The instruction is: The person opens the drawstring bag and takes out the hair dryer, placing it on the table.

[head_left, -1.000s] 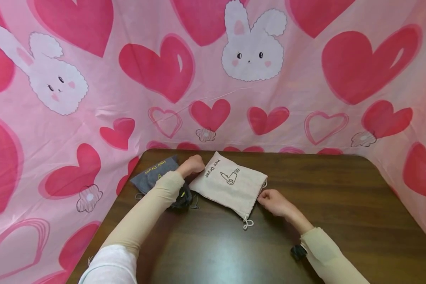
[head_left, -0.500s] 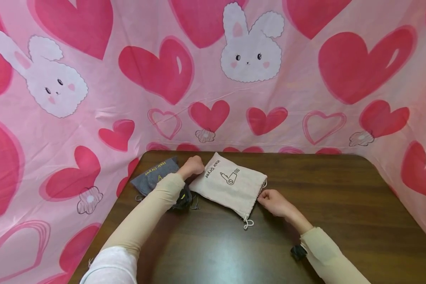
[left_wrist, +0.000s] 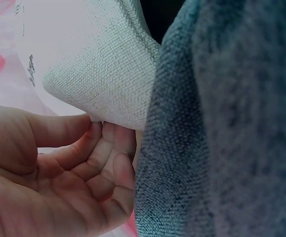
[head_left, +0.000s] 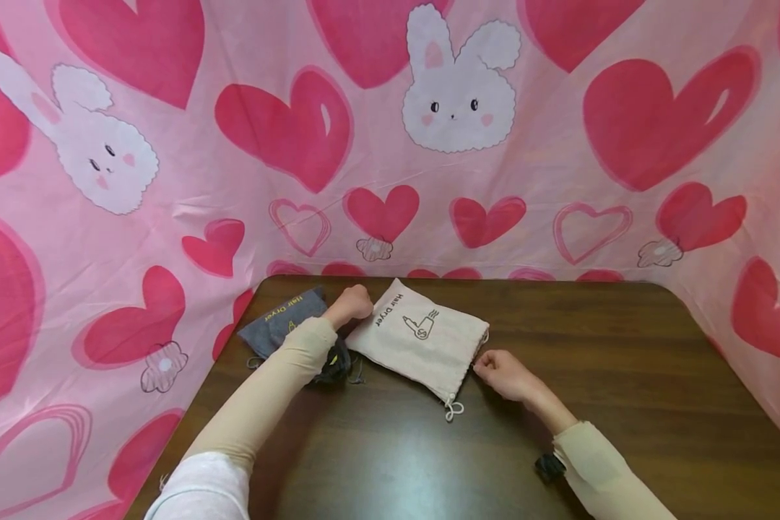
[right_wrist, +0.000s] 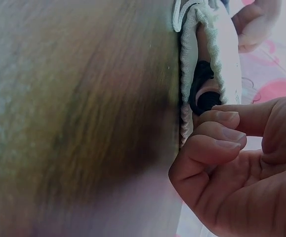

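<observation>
A cream drawstring bag point(head_left: 422, 339) printed "Hair Dryer" lies on the table, its mouth towards the right. My left hand point(head_left: 351, 305) pinches its closed end between thumb and index finger; that hand point(left_wrist: 78, 168) shows palm-side in the left wrist view. By the mouth, my right hand point(head_left: 503, 372) has its thumb and fingertips together. In the right wrist view this hand point(right_wrist: 231, 153) pinches a black cord point(right_wrist: 201, 81) at the bag's opening, although the fingers partly hide the contact. The rest of the bag's inside is hidden.
A grey "Hair Dryer" pouch point(head_left: 286, 318) lies at the left, partly behind my left forearm. Next to it is a dark bundle point(head_left: 334, 365) with a loose string. A pink heart-patterned cloth point(head_left: 338, 43) hangs round the wooden table point(head_left: 591, 325).
My right hand has shifted very slightly to the right, away from the bag's mouth. The left hand keeps its place at the closed end, and the bag lies nearly still.
</observation>
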The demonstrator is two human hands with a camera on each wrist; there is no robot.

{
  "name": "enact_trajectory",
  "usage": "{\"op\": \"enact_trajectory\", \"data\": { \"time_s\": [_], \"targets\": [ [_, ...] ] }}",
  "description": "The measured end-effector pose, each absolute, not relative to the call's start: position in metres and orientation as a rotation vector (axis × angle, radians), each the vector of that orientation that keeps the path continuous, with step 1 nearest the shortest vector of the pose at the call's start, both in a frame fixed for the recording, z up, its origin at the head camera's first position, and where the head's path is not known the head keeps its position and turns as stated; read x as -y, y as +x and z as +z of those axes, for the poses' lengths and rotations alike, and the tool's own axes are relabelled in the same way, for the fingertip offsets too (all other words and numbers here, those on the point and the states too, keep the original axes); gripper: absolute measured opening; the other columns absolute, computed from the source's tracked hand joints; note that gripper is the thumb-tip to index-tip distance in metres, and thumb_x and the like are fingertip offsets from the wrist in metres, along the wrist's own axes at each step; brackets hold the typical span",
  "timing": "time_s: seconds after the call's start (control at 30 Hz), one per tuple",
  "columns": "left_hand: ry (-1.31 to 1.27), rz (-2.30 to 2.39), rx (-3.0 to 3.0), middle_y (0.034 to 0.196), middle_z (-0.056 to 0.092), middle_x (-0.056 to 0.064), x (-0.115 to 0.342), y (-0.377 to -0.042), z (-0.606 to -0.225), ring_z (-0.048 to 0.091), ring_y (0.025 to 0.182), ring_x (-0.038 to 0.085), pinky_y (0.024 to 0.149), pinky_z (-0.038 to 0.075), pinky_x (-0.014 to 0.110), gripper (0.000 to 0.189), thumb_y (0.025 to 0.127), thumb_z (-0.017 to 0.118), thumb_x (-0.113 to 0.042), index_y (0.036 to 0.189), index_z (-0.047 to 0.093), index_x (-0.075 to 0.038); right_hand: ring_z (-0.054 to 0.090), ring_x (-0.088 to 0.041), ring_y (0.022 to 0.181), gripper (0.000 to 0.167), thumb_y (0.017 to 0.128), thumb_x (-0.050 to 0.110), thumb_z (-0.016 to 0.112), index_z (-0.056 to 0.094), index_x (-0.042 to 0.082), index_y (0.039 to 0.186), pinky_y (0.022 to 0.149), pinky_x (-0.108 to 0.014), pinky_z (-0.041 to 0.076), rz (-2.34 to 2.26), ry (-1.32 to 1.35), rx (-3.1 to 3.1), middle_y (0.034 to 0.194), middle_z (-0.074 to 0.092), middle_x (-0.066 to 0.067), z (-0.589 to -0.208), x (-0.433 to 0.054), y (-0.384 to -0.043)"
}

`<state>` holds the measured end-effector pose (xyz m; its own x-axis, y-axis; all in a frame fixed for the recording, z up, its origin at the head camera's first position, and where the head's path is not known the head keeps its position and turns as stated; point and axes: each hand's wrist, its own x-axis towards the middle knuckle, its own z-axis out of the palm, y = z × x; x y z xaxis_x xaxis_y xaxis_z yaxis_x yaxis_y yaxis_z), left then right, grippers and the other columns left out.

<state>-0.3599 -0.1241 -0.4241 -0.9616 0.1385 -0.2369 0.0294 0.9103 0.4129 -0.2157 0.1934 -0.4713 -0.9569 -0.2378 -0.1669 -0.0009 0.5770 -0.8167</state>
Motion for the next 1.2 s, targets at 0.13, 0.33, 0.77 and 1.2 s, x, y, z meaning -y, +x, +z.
{"op": "enact_trajectory", "data": {
  "time_s": [0.13, 0.33, 0.77, 1.2],
  "targets": [
    [0.129, 0.585, -2.814, 0.072, 0.042, 0.007, 0.124, -0.362, -0.426, 0.045, 0.07, 0.024, 0.063, 0.04, 0.032, 0.029, 0.097, 0.049, -0.003, 0.069, 0.046, -0.008, 0.052, -0.019, 0.071, 0.015, 0.103, 0.008, 0.062, 0.067, -0.006, 0.1, 0.065, -0.035, 0.044, -1.308, -0.209, -2.561, 0.079, 0.056, -0.004, -0.473, -0.195, -0.215],
    [0.123, 0.529, -2.817, 0.072, 0.049, 0.008, 0.126, -0.363, -0.429, 0.05, 0.07, 0.025, 0.059, 0.041, 0.031, 0.031, 0.095, 0.05, -0.002, 0.064, 0.048, -0.009, 0.053, -0.018, 0.073, 0.018, 0.103, 0.01, 0.062, 0.067, -0.007, 0.102, 0.066, -0.035, 0.045, -1.304, -0.224, -2.546, 0.081, 0.058, -0.005, -0.471, -0.197, -0.211],
    [0.166, 0.488, -2.825, 0.074, 0.052, 0.01, 0.12, -0.363, -0.429, 0.052, 0.072, 0.025, 0.061, 0.043, 0.031, 0.027, 0.095, 0.05, -0.003, 0.068, 0.052, -0.007, 0.052, -0.019, 0.073, 0.016, 0.102, 0.009, 0.062, 0.067, -0.006, 0.101, 0.067, -0.035, 0.044, -1.309, -0.218, -2.552, 0.081, 0.056, -0.004, -0.471, -0.206, -0.208],
    [0.092, 0.521, -2.795, 0.065, 0.055, 0.007, 0.121, -0.364, -0.431, 0.054, 0.061, 0.023, 0.055, 0.043, 0.03, 0.027, 0.091, 0.054, 0.0, 0.066, 0.056, -0.006, 0.052, -0.02, 0.075, 0.016, 0.102, 0.008, 0.063, 0.068, -0.007, 0.101, 0.068, -0.036, 0.045, -1.311, -0.236, -2.559, 0.082, 0.058, -0.005, -0.47, -0.213, -0.206]
  ]
}}
